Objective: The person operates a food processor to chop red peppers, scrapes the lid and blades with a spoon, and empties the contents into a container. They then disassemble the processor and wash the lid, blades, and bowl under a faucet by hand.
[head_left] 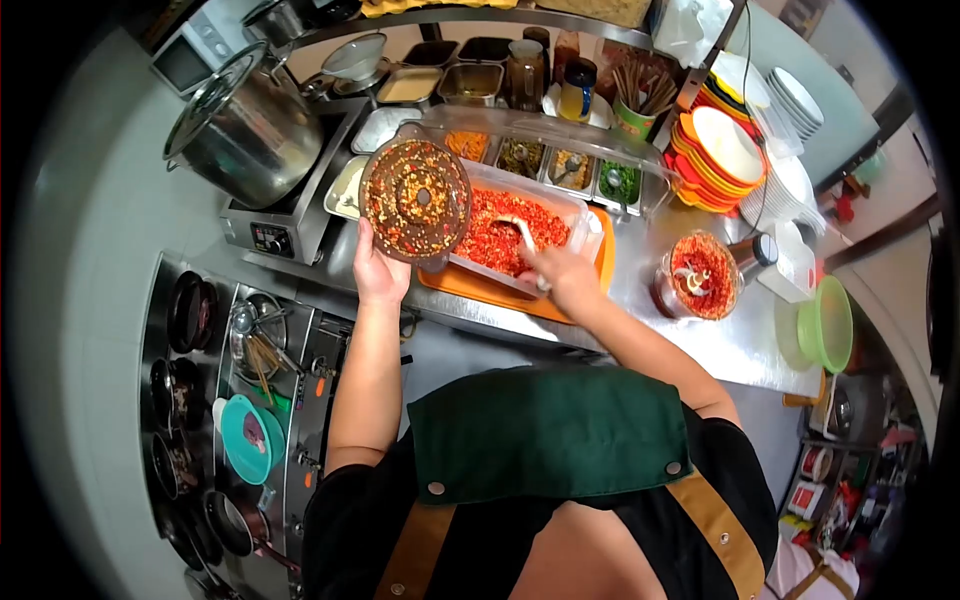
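My left hand grips the lower edge of a round, dark translucent lid, its face spattered with bits of chopped chili and seeds. To the right of it, my right hand is closed on a white curved spoon or scraper, whose far end rests in chopped red chili. The chili fills a clear rectangular tub on an orange tray. Farther right stands a clear chopper bowl, chili smeared round its walls and a blade in its middle.
Behind the tub are metal pans of toppings under a clear cover. A large stockpot sits on an induction cooker at the left. Stacked coloured bowls and a green basin are at the right.
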The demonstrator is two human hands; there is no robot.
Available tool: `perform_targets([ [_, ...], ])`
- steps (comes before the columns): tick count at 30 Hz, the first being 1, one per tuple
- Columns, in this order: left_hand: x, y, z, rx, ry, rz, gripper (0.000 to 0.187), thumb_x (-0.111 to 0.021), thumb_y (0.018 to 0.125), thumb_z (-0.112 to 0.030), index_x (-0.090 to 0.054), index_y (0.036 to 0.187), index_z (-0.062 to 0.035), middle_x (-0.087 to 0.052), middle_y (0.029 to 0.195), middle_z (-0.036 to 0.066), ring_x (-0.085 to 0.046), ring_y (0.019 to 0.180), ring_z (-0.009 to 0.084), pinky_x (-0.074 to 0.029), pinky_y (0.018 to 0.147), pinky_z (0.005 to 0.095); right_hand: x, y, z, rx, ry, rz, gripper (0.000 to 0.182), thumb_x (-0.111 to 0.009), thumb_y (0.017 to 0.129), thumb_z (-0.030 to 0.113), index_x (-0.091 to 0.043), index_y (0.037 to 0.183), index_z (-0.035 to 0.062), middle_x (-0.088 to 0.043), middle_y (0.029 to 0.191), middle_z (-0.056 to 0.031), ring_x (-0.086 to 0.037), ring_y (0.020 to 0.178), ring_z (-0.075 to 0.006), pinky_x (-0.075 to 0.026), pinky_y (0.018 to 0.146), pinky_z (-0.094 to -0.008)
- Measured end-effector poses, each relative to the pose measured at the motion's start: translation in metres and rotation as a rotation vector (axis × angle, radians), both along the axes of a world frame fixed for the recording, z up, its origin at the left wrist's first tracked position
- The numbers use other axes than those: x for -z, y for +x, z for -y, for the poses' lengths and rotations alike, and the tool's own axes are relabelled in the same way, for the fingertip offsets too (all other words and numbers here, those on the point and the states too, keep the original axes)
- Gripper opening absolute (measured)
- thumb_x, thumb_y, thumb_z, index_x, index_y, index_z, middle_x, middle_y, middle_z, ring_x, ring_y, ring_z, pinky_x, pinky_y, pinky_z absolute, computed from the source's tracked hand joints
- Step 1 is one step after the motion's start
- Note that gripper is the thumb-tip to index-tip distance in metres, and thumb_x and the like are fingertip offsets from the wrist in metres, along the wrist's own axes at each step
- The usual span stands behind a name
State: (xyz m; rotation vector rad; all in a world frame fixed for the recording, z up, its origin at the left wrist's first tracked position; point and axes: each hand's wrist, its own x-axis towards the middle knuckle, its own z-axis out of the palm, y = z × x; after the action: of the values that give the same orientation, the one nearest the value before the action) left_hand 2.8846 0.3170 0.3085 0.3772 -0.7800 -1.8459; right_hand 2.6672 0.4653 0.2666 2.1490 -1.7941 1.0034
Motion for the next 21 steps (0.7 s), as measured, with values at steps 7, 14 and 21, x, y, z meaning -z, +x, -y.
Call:
perform_targets([
  [7,0.015,-0.014,0.020,0.094,0.065,-0.055,0.050,-0.038,0.091,-0.035,-0.032,0.129,-0.0029,-0.040,0.128,0.013,-0.040,0.118,0.0274,-0.033,0.098,0.0432,-0.031,-0.025,-0.024,-0.070,0.011,0.145,0.030,-0.064,0.075,0.010,-0.058,0.104,0.0057,-0.056,0.076,-0.0092,-0.055,0.065,-0.0246,-0.046,0.057,-0.0328],
  [14,0.012,-0.035,0.026,0.099,0.071,0.014,0.048,-0.037,0.092,-0.036,-0.035,0.127,-0.0016,-0.043,0.126,0.013,-0.043,0.115,0.0261,-0.035,0.097,0.0408,-0.043,-0.017,-0.014,-0.074,-0.156,0.213,0.032,-0.063,0.075,0.005,-0.057,0.106,0.0046,-0.059,0.084,-0.0107,-0.057,0.071,-0.0246,-0.047,0.060,-0.0318],
  [21,0.007,-0.053,0.021,0.188,0.137,0.019,0.045,-0.034,0.093,-0.034,-0.038,0.124,-0.0012,-0.046,0.123,0.013,-0.044,0.114,0.0256,-0.036,0.096,0.0402,-0.044,-0.023,0.017,-0.200,-0.261,0.186,0.035,-0.064,0.074,0.006,-0.057,0.108,0.0094,-0.059,0.089,-0.0095,-0.058,0.075,-0.0243,-0.048,0.061,-0.0322],
])
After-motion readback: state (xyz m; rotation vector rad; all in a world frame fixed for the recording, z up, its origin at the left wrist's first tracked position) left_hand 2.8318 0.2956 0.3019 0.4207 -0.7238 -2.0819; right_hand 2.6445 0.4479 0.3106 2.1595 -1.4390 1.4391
